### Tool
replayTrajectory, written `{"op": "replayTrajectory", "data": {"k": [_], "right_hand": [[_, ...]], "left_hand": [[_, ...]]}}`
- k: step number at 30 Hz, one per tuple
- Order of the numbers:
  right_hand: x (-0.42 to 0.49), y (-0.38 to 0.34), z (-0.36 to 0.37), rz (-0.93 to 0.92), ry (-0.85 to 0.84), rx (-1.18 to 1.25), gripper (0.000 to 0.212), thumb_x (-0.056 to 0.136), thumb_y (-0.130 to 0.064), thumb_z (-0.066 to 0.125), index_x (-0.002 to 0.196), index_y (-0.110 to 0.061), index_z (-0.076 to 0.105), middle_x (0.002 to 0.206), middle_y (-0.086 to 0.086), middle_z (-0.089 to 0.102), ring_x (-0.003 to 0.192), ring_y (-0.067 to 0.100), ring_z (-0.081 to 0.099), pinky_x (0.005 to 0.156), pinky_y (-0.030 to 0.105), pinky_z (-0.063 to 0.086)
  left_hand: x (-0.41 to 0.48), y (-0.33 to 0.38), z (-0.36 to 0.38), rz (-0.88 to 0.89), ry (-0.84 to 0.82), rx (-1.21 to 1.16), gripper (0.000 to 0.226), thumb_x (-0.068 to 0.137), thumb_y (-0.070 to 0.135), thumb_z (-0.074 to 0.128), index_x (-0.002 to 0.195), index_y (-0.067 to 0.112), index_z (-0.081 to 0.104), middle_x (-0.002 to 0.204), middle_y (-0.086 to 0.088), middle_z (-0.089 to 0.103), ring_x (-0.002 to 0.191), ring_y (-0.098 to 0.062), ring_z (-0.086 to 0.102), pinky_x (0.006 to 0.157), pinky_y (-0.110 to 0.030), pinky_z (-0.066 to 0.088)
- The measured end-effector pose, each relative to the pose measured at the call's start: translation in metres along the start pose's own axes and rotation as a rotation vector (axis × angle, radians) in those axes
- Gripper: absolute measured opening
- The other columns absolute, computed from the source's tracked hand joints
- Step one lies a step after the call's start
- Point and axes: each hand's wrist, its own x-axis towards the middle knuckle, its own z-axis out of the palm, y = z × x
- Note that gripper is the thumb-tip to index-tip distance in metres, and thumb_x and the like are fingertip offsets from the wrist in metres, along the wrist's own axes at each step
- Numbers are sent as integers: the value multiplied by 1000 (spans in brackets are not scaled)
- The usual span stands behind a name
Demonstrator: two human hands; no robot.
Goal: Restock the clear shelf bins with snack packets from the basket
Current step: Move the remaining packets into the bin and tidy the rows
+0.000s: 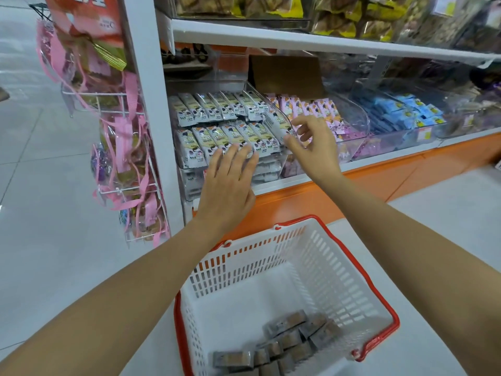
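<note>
Left hand (230, 183) fingers straight on white snack packets (217, 137) in clear bin (191, 191), right hand (314, 147) fingers pinching tilted packet (278, 123) at bin's 3 o'clock side, basket (325, 267) at 6 o'clock.

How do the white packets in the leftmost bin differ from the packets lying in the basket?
The white packets are long and narrow, printed with a cartoon figure; the basket packets are shorter, grey with brown panels. The white packets lie in two neat overlapping rows; the basket packets sit in a loose heap. White packets fill their bin; basket packets cover little of the basket. Both are small sealed snack wrappers.
</note>
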Motion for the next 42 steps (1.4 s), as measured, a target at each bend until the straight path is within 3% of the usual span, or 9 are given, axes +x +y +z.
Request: {"op": "replayTrajectory", "data": {"k": [4,8,12,16,22,28,34,37,42], "right_hand": [[-49,13,1,-59,29,66,13,92,-20,63,103,-13,62,88,-1,55,80,9,52,67,15,39],[-107,46,20,11,-141,72,13,89,-17,67,101,-12,63,86,-1,56,76,10,52,66,16,40],[-166,85,48,98,-385,-5,18,87,-22,71,104,-15,67,89,-3,61,76,11,56,67,25,47],[-213,118,73,228,-627,-47,19,87,-27,72,104,-18,67,90,-5,63,74,8,56,70,22,46],[-263,165,101,386,-1058,-214,30,86,-40,70,110,-23,63,97,-6,60,82,11,57,78,28,50],[-291,197,111,491,-1287,-531,46,89,-48,64,123,-20,53,120,4,55,102,21,56,80,29,45],[-299,201,114,583,-1304,-590,56,85,-49,67,127,-16,50,126,9,51,108,25,56,84,30,46],[-298,199,115,655,-1313,-536,51,86,-44,70,124,-15,51,125,9,52,103,23,54,79,27,42],[-297,191,112,728,-1242,-408,54,77,-46,78,117,-16,59,111,2,56,102,20,56,79,24,42]], "left_hand": [[-20,16,17,150,16,-116,49,82,16,61,130,9,53,129,-12,55,122,-30,46,110,-45,30],[-52,21,44,158,-208,-83,52,85,23,65,134,12,54,137,-11,54,128,-29,47,111,-44,33],[-85,18,72,151,-593,-10,63,101,37,38,156,18,14,164,-9,9,150,-26,10,123,-43,4],[-114,20,101,112,-701,-5,73,101,42,40,157,18,0,165,-4,-1,152,-24,2,118,-40,-9],[-138,26,126,78,-661,-24,77,101,38,41,156,12,-7,165,-6,-6,151,-27,-8,122,-48,-7],[-150,22,139,102,-550,11,79,92,34,56,155,9,17,162,-10,18,150,-29,15,122,-50,7],[-153,26,143,87,-536,51,80,93,36,54,156,10,12,163,-9,14,150,-28,12,122,-49,3],[-152,25,141,84,-546,55,80,95,37,51,156,10,6,164,-8,8,151,-28,8,122,-48,0],[-151,27,138,79,-571,42,81,98,37,47,156,11,-3,165,-8,0,152,-27,1,122,-48,-3]]}}
